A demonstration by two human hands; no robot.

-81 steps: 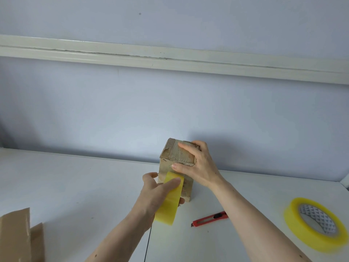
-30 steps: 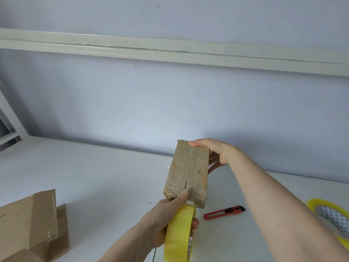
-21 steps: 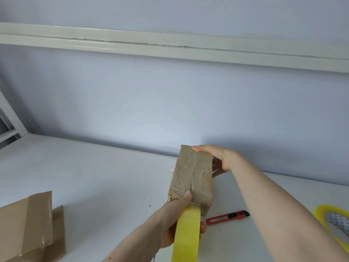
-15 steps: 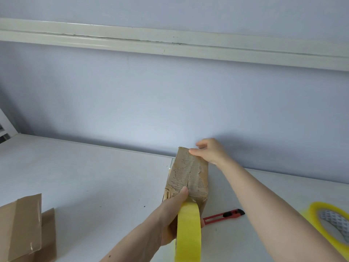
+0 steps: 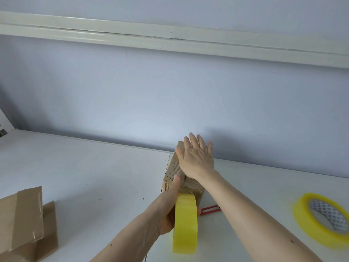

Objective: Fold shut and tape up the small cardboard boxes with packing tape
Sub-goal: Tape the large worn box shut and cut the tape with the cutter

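A small worn cardboard box [image 5: 174, 168] lies on the white table [image 5: 94, 176], its folded top face up. My right hand [image 5: 196, 157] lies flat on that face with straight fingers, pressing it down. My left hand [image 5: 170, 208] grips a yellow roll of packing tape [image 5: 186, 222] at the box's near end, its thumb stretched up onto the box's top edge. A short stretch of tape runs from the roll onto the box's near face.
A red utility knife [image 5: 209, 209] lies just right of the box, partly hidden by my right forearm. A second yellow tape roll [image 5: 302, 218] lies at the right edge. More cardboard boxes [image 5: 24, 224] stand at the lower left. The wall rises close behind.
My right hand let go of the box's far end and moved onto its top, fingers flattened. The box now sits lower on the table. My left hand still holds the roll at the near end.
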